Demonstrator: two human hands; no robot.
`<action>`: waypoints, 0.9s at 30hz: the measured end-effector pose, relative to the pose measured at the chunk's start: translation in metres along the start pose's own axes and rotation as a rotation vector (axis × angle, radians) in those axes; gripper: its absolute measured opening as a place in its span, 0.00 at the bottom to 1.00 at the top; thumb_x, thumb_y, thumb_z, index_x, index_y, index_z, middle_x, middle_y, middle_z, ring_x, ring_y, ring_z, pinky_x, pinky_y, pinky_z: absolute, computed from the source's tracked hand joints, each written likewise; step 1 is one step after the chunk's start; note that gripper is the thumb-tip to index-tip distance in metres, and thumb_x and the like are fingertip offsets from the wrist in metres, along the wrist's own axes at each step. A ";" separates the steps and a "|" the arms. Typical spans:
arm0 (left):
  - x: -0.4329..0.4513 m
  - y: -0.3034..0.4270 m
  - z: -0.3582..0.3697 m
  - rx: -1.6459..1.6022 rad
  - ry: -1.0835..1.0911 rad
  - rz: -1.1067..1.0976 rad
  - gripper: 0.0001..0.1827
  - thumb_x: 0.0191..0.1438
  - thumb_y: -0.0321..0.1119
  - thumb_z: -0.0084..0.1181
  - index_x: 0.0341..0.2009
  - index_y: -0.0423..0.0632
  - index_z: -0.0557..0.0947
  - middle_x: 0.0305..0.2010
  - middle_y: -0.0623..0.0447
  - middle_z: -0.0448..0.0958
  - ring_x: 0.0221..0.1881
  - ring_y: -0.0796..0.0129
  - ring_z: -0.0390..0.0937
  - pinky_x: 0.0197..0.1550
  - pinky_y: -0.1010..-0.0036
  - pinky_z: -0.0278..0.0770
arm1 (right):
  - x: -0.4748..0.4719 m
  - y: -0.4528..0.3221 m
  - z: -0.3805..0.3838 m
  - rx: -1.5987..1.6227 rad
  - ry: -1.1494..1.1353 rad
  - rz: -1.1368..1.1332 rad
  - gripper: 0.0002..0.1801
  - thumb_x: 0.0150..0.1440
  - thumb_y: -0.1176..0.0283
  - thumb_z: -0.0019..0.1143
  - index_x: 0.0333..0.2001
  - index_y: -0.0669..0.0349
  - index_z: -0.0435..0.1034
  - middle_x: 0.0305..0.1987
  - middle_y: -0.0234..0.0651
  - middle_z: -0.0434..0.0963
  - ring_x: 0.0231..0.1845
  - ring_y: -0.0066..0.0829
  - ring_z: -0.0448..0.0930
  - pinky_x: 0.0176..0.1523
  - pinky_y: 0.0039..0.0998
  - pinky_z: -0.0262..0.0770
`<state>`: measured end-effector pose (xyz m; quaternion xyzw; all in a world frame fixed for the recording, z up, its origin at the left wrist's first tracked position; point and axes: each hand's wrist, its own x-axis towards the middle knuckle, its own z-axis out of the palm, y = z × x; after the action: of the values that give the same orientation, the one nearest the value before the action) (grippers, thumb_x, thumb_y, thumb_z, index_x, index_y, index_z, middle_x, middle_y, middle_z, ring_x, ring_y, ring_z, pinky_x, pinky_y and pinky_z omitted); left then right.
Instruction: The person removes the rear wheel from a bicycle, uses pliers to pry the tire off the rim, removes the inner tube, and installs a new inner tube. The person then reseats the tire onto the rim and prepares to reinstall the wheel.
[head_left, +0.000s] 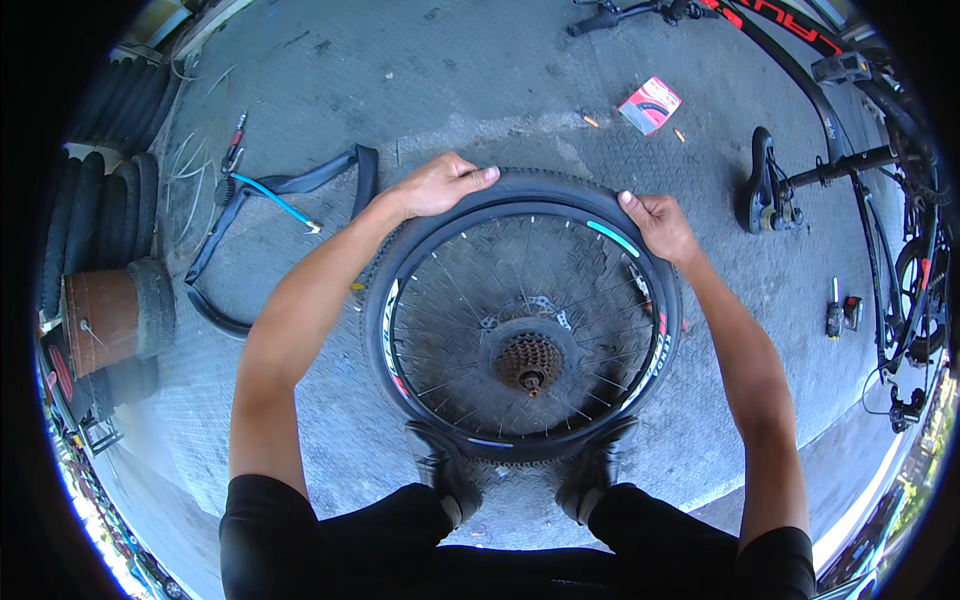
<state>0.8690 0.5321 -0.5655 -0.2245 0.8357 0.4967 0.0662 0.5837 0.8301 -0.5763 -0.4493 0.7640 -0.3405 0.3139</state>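
A rear bicycle wheel lies on the floor before me, its black Kenda tyre (555, 184) around a dark rim (510, 208) with coloured decals. My left hand (446, 186) grips the tyre at the upper left, thumb on top. At the upper right my right hand (660, 225) holds it too, its thumb pressing on the sidewall and fingers hidden beyond the edge. Between the hands the tyre stands wide of the rim; whether its bead is seated there I cannot tell. A rusty multi-speed sprocket cluster (527, 358) faces up at the hub. My shoes touch or nearly touch the near edge.
Left of the wheel lie a flat inner tube (214, 251) and an air inflator (234, 150) with a blue hose (274, 199). Stacked tyres (94, 214) line the left side. A red-and-white box (651, 105) sits ahead. A bicycle frame (825, 120) with its saddle (761, 180) occupies the right.
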 end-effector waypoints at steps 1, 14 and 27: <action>-0.001 0.005 -0.001 -0.003 -0.001 -0.003 0.40 0.71 0.68 0.51 0.29 0.40 0.87 0.18 0.56 0.73 0.24 0.74 0.69 0.30 0.64 0.69 | -0.001 -0.008 -0.005 -0.008 -0.002 -0.021 0.33 0.74 0.49 0.57 0.29 0.70 0.78 0.18 0.44 0.72 0.19 0.32 0.69 0.30 0.40 0.72; -0.040 0.050 -0.004 0.400 0.193 0.051 0.34 0.69 0.61 0.58 0.34 0.38 0.90 0.24 0.32 0.81 0.27 0.41 0.84 0.35 0.53 0.79 | 0.014 -0.130 0.059 -0.430 0.163 -0.194 0.44 0.53 0.47 0.78 0.67 0.59 0.73 0.66 0.53 0.77 0.69 0.55 0.76 0.70 0.50 0.73; -0.053 0.068 -0.004 0.458 0.278 0.072 0.34 0.67 0.61 0.61 0.31 0.37 0.89 0.20 0.35 0.79 0.22 0.45 0.82 0.29 0.55 0.77 | 0.026 -0.134 0.052 -0.383 -0.073 0.081 0.48 0.51 0.38 0.76 0.69 0.50 0.71 0.66 0.48 0.78 0.71 0.52 0.76 0.70 0.55 0.72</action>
<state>0.8862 0.5723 -0.4911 -0.2399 0.9348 0.2612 -0.0177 0.6769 0.7453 -0.5032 -0.4819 0.8202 -0.1596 0.2638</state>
